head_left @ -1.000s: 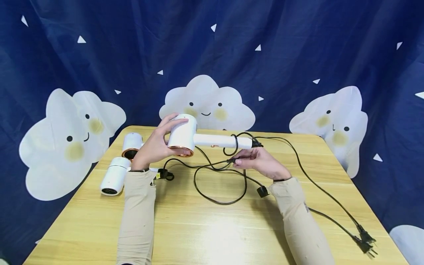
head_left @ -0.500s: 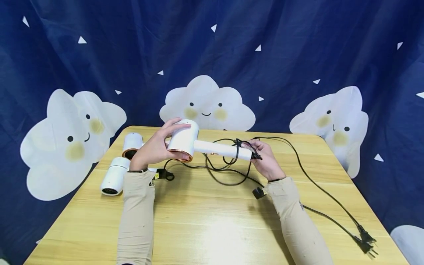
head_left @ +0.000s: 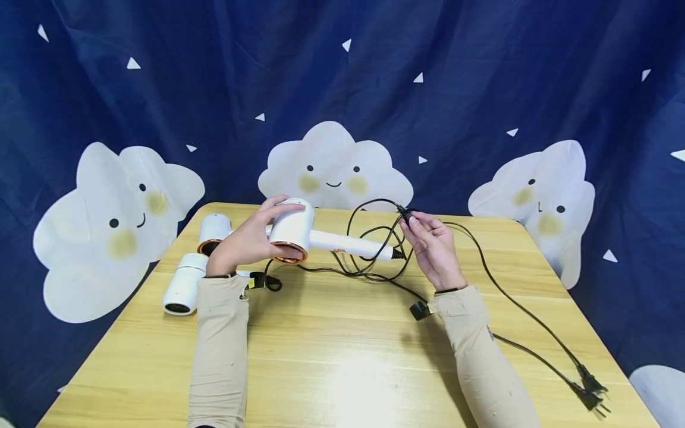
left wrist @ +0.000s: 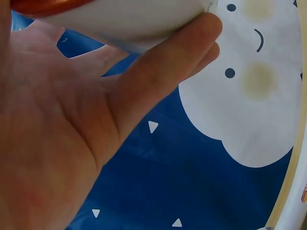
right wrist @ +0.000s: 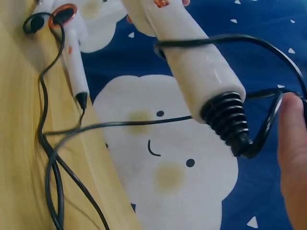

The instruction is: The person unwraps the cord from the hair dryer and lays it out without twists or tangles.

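A white hair dryer (head_left: 293, 223) with a copper-coloured rim is held above the table. My left hand (head_left: 248, 238) grips its barrel, thumb at the rim and fingers over the top; the left wrist view shows the fingers against the white dryer body (left wrist: 129, 24). The handle (head_left: 348, 242) points right, with a black ribbed cord sleeve (right wrist: 226, 120) at its end. My right hand (head_left: 434, 248) pinches a thick black piece of the cord (head_left: 405, 214), beyond the handle's end. One loop of cord (right wrist: 206, 41) crosses the handle in the right wrist view.
Two more white hair dryers lie at the left, one farther back (head_left: 215, 229) and one nearer (head_left: 184, 285). Black cords trail across the wooden table (head_left: 321, 368). Two-pin plugs (head_left: 591, 383) lie front right; a black block (head_left: 420, 310) is near the right sleeve.
My right hand has moved up and right with the pinched cord, drawing a loop away from the handle. The dryer in my left hand has sunk slightly, its handle end tipping down.
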Demonstrator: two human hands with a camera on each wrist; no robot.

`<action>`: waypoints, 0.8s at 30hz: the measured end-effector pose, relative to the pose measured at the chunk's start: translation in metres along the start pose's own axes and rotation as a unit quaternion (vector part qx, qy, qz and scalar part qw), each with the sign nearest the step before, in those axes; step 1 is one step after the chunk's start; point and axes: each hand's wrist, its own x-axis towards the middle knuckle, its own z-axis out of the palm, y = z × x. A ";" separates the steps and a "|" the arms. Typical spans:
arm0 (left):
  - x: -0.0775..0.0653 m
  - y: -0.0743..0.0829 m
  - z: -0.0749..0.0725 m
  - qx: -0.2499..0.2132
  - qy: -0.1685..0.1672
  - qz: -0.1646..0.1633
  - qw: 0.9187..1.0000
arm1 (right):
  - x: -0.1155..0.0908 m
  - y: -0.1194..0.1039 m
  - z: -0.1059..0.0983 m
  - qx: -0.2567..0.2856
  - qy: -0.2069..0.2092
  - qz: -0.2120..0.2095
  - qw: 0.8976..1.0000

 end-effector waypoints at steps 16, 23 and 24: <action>-0.005 -0.007 -0.011 -0.015 0.107 -0.004 0.994 | 0.000 -0.002 -0.011 0.220 -0.055 -0.062 0.972; -0.011 -0.011 -0.016 -0.041 0.158 0.001 0.987 | 0.002 -0.001 -0.015 0.216 -0.062 -0.057 0.973; -0.012 -0.011 -0.017 -0.046 0.166 0.002 0.985 | 0.002 -0.001 -0.016 0.212 -0.061 -0.056 0.974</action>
